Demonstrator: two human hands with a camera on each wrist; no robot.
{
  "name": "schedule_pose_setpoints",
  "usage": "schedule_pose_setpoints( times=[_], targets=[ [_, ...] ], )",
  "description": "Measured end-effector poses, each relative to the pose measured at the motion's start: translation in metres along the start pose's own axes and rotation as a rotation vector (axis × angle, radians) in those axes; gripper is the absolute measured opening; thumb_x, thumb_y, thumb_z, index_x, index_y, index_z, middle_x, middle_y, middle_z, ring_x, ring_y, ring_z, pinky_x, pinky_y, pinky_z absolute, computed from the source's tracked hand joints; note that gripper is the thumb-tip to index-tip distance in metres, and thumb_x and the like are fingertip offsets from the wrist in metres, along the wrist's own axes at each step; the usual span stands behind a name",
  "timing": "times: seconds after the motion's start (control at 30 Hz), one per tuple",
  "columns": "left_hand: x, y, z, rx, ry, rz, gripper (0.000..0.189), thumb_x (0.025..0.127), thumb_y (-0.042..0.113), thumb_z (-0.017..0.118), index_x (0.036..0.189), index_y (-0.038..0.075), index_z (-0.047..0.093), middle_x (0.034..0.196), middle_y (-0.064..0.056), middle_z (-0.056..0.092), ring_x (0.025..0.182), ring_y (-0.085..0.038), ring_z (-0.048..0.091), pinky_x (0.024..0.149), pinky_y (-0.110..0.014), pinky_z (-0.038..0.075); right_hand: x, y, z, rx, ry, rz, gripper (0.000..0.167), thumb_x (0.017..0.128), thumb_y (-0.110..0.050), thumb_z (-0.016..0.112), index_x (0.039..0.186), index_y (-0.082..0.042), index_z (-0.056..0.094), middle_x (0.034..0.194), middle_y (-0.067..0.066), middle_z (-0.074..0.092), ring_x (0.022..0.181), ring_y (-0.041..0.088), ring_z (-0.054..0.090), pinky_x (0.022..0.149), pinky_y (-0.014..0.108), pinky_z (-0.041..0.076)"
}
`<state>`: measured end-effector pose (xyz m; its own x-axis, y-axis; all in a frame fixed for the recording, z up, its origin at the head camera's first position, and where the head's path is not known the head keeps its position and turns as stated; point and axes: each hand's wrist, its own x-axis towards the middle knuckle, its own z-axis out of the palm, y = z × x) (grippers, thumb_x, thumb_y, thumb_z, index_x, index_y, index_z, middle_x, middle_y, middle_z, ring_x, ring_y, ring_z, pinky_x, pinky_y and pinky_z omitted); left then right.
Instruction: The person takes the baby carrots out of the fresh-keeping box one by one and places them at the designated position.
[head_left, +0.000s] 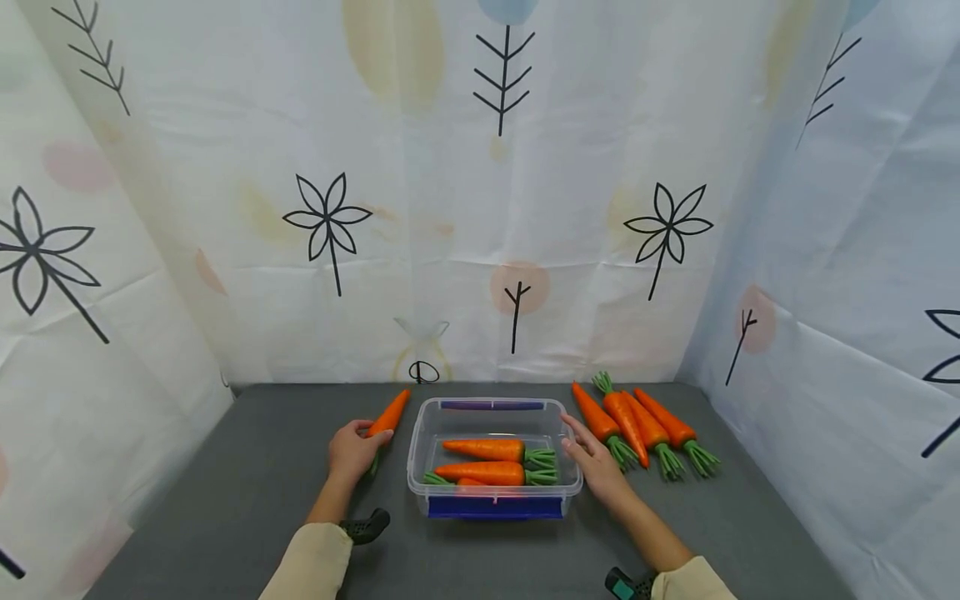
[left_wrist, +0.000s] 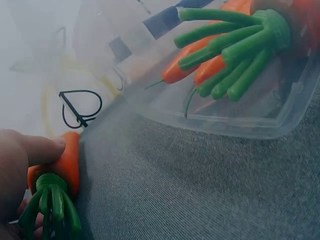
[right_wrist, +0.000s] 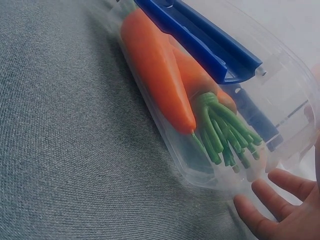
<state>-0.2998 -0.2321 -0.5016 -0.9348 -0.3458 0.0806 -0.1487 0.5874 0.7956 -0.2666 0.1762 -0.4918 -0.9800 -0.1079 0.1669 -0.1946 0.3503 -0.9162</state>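
Observation:
My left hand [head_left: 354, 451] grips an orange carrot [head_left: 391, 413] with a green top, left of the container; its tip points away from me. In the left wrist view the thumb lies across the thick end of this carrot [left_wrist: 69, 159], just above the green stalks. A clear plastic container [head_left: 420, 417] with blue clips stands in the middle, holding several carrots, among them one lying lengthwise [head_left: 487, 473]. My right hand [head_left: 600, 468] is at the container's right side, fingers extended along its wall. In the right wrist view, the fingertips [right_wrist: 243, 204] are right at the container's corner.
Several more carrots [head_left: 660, 429] lie in a loose group right of the container, near the back of the grey table [head_left: 262, 467]. A white patterned curtain [head_left: 420, 317] encloses the back and both sides.

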Motion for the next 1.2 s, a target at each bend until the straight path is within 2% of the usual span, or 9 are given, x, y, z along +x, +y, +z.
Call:
schedule_pose_setpoints(
  times=[0.2, 0.4, 0.5, 0.67, 0.8, 0.93, 1.07, 1.2],
  targets=[
    [0.0, 0.001, -0.003, 0.051, -0.027, 0.002, 0.057, 0.087, 0.035, 0.072, 0.125, -0.005, 0.058, 0.119, -0.028, 0.058, 0.102, -0.041, 0.055, 0.086, -0.053, 0.044, 0.0, -0.001, 0.0, -0.009, 0.002, -0.003, 0.05, 0.101, -0.031, 0.052, 0.148, -0.019, 0.043, 0.131, 0.022, 0.053, 0.109, 0.034, 0.058, 0.096, 0.061, 0.039],
    [0.0, 0.005, -0.009, 0.083, -0.063, 0.052, 0.063, 0.087, 0.038, 0.071, 0.13, -0.004, 0.055, 0.117, -0.03, 0.057, 0.102, -0.041, 0.054, 0.086, -0.055, 0.043, 0.001, 0.0, -0.002, 0.009, -0.003, -0.012, 0.05, 0.101, -0.031, 0.052, 0.148, -0.017, 0.042, 0.132, 0.023, 0.053, 0.109, 0.037, 0.058, 0.096, 0.061, 0.039],
    [0.0, 0.01, -0.013, 0.123, -0.067, 0.063, 0.064, 0.087, 0.041, 0.07, 0.133, -0.001, 0.054, 0.122, -0.028, 0.054, 0.107, -0.044, 0.051, 0.09, -0.063, 0.037, 0.001, 0.0, -0.002, 0.019, -0.013, -0.01, 0.05, 0.102, -0.029, 0.052, 0.149, -0.014, 0.041, 0.132, 0.025, 0.052, 0.11, 0.038, 0.058, 0.097, 0.061, 0.039],
    [0.002, 0.027, -0.021, 0.164, -0.086, 0.087, 0.061, 0.089, 0.044, 0.067, 0.135, 0.006, 0.054, 0.135, -0.026, 0.045, 0.119, -0.051, 0.04, 0.093, -0.072, 0.023, -0.003, -0.013, -0.002, 0.038, -0.022, -0.002, 0.05, 0.102, -0.022, 0.051, 0.149, -0.009, 0.04, 0.132, 0.028, 0.051, 0.111, 0.042, 0.057, 0.098, 0.062, 0.038],
    [0.004, 0.045, -0.026, 0.169, -0.105, 0.149, 0.057, 0.09, 0.041, 0.067, 0.135, 0.008, 0.055, 0.139, -0.027, 0.041, 0.121, -0.052, 0.037, 0.093, -0.071, 0.022, -0.011, -0.032, -0.004, 0.039, -0.035, -0.014, 0.05, 0.102, -0.018, 0.05, 0.149, -0.004, 0.038, 0.131, 0.031, 0.051, 0.112, 0.045, 0.055, 0.097, 0.062, 0.038],
    [0.006, 0.064, -0.028, 0.185, -0.127, 0.223, 0.054, 0.09, 0.04, 0.068, 0.134, 0.011, 0.057, 0.14, -0.023, 0.044, 0.123, -0.05, 0.039, 0.095, -0.07, 0.024, -0.016, -0.043, -0.005, 0.032, -0.042, -0.011, 0.049, 0.102, -0.017, 0.05, 0.148, -0.004, 0.039, 0.13, 0.031, 0.051, 0.112, 0.045, 0.055, 0.097, 0.061, 0.038],
    [0.004, 0.086, -0.029, 0.156, -0.205, 0.316, 0.053, 0.09, 0.036, 0.069, 0.134, 0.01, 0.057, 0.139, -0.02, 0.048, 0.127, -0.044, 0.041, 0.099, -0.066, 0.029, -0.017, -0.045, -0.005, 0.036, -0.034, 0.0, 0.048, 0.102, -0.018, 0.051, 0.147, -0.005, 0.041, 0.129, 0.03, 0.052, 0.111, 0.045, 0.055, 0.097, 0.061, 0.039],
    [0.001, 0.106, -0.029, 0.086, -0.362, 0.416, 0.052, 0.092, 0.03, 0.068, 0.136, 0.007, 0.054, 0.139, -0.02, 0.048, 0.123, -0.041, 0.046, 0.096, -0.057, 0.041, -0.017, -0.044, -0.005, 0.05, -0.035, 0.004, 0.049, 0.102, -0.018, 0.051, 0.148, -0.005, 0.04, 0.13, 0.029, 0.052, 0.111, 0.044, 0.055, 0.098, 0.061, 0.038]
  ],
)
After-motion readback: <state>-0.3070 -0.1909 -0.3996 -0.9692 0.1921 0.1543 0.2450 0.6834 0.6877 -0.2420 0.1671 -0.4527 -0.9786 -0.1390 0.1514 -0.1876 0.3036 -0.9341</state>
